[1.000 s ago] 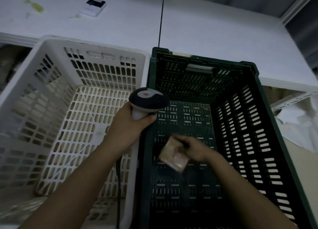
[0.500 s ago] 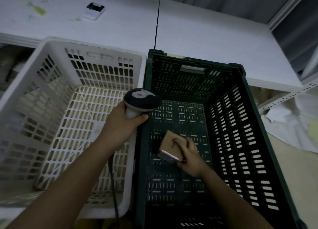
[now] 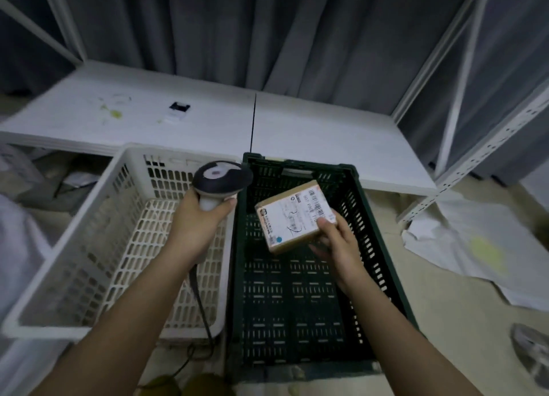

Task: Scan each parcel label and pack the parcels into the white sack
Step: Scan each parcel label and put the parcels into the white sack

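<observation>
1. At the far left edge lies pale cloth or plastic [image 3: 17, 247], too blurred to name.
2. The white crate [image 3: 89, 247] stands on the floor in front of the low white bench [image 3: 208, 122]; nothing shows inside it through its slotted walls.
3. On the bench, behind the white crate, sit a yellowish stain [image 3: 114, 113] and a small black-and-white device [image 3: 178, 111].
4. The left hand [image 3: 199, 220] is wrapped around the pale handle of the barcode scanner [image 3: 221, 177], held over the rim where the two crates meet. The scanner's dark head points away from the person, and its cable [image 3: 202, 306] hangs down past the white crate's right wall.
5. The dark green crate [image 3: 297, 291] touches the white crate's right side; its floor is bare.
6. The parcel [image 3: 297, 215], a small brown box, is held tilted above the green crate with its printed label and barcodes facing up. The right hand [image 3: 335, 241] clamps its near right corner, thumb on the label and fingers beneath.
7. The two hands are apart, with the scanner just left of the parcel.
8. To the right, a white metal rack upright [image 3: 475, 163] leans across, and the white sack [image 3: 481, 247] lies crumpled flat on the floor beside the green crate.
</observation>
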